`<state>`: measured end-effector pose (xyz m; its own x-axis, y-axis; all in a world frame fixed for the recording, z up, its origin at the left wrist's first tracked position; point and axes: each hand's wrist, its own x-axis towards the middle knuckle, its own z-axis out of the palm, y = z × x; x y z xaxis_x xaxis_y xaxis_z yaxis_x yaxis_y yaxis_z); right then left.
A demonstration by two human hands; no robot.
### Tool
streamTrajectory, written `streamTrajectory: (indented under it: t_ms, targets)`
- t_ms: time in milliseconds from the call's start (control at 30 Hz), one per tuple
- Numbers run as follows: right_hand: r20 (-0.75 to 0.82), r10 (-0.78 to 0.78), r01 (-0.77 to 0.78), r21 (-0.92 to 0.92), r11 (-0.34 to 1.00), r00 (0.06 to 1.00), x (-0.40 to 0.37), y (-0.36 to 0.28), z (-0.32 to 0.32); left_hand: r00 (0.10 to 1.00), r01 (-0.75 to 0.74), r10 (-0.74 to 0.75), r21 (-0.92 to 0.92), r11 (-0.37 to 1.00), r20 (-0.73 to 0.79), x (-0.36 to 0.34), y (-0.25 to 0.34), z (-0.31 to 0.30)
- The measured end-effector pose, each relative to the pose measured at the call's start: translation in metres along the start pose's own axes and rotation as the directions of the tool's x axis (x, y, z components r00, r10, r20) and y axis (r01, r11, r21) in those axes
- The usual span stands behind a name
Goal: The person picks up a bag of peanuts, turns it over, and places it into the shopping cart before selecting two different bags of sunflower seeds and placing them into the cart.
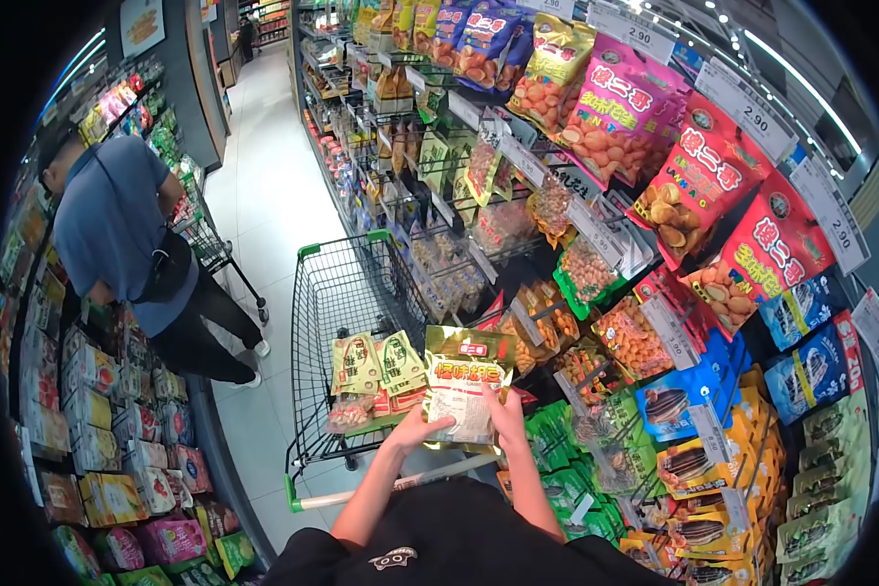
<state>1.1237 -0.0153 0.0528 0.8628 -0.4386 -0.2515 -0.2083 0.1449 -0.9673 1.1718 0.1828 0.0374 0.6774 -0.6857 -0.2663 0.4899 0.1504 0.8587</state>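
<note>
A gold and white snack bag (467,381) is held upright in front of me, its printed side facing up at my eyes. My left hand (422,428) grips its lower left corner, the thumb lying across the front. At the lower right edge, my right hand (507,418) closes round the bag; its fingers are mostly hidden behind it. Just beyond is a green-edged wire shopping cart (308,293). Inside it, beside the held bag, lie pale green and gold snack packets (354,366) and a pack of pinkish nuts (352,414).
Hanging snack bags (620,112) with price tags (747,109) fill the rack to my right. Blue and orange sunflower seed bags (689,464) hang lower down. A person in a blue shirt (117,215) stands at the left shelves near another cart (205,239). The tiled aisle (264,127) runs ahead.
</note>
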Motion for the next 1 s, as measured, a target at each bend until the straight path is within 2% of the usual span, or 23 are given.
streamTrajectory:
  t_ms: [33,133,167,267,367,467,500,533,600,633,733,767,833,867,900,1000]
  targets:
    - [0.084,0.027,-0.030,0.045,0.999,0.996,-0.001,0.000,-0.002,1.000,-0.004,0.004,-0.028,1.000,0.001,0.000,-0.003,-0.001]
    - [0.174,-0.019,0.003,0.092,0.996,0.985,-0.008,-0.008,0.006,1.000,-0.012,0.011,-0.042,0.999,-0.028,-0.002,0.001,-0.003]
    - [0.151,0.032,-0.043,0.067,0.997,0.988,-0.013,-0.013,0.007,0.999,-0.013,0.012,-0.036,0.999,-0.043,-0.003,0.004,-0.002]
    - [0.251,0.036,-0.053,0.060,0.997,0.967,-0.011,0.000,0.003,0.995,-0.028,0.028,-0.005,1.000,-0.100,-0.005,0.011,-0.001]
    - [0.232,0.027,-0.030,0.009,1.000,0.972,-0.015,0.001,0.004,0.988,0.090,-0.077,0.095,0.991,-0.131,-0.004,0.015,-0.009]
    - [0.229,-0.082,0.151,-0.305,0.940,0.970,-0.009,0.025,-0.004,0.989,-0.087,0.104,0.155,0.984,-0.106,0.009,0.000,-0.036]
    - [0.206,-0.098,0.176,-0.402,0.899,0.974,-0.015,0.015,-0.002,0.972,-0.166,0.181,0.107,0.980,-0.147,0.014,-0.008,-0.045]
    - [0.232,-0.169,0.257,-0.429,0.866,0.958,-0.021,0.004,0.001,0.955,-0.175,0.192,0.091,0.980,-0.225,0.016,-0.016,-0.056]
    - [0.289,-0.302,0.409,-0.473,0.780,0.909,-0.030,-0.014,0.009,0.900,-0.195,0.292,0.301,0.933,-0.323,0.009,0.001,-0.054]
    - [0.336,-0.489,0.593,-0.458,0.662,0.805,-0.029,-0.014,0.008,0.883,-0.083,0.257,0.407,0.910,-0.394,-0.005,0.026,-0.042]
    - [0.427,-0.560,0.701,-0.511,0.498,0.709,-0.029,-0.015,0.008,0.747,-0.112,0.565,0.771,0.626,-0.350,-0.018,0.048,-0.027]
    - [0.426,-0.531,0.679,-0.514,0.524,0.733,-0.033,-0.017,0.011,0.728,-0.096,0.596,0.811,0.576,-0.338,-0.030,0.063,-0.013]
    - [0.438,-0.556,0.704,-0.521,0.483,0.706,-0.030,-0.011,0.013,0.751,-0.016,0.648,0.977,0.214,-0.130,-0.042,0.077,-0.006]
    - [0.448,-0.565,0.716,-0.523,0.463,0.693,-0.029,-0.008,0.014,0.769,0.018,0.638,1.000,0.016,-0.024,-0.047,0.080,-0.004]
    - [0.457,-0.567,0.722,-0.527,0.448,0.686,-0.028,-0.005,0.016,0.819,0.005,0.574,0.999,-0.041,0.019,-0.051,0.082,-0.002]
    - [0.475,-0.573,0.736,-0.540,0.409,0.667,-0.018,0.009,0.017,0.902,-0.242,0.385,0.967,0.077,0.195,-0.040,0.043,-0.035]
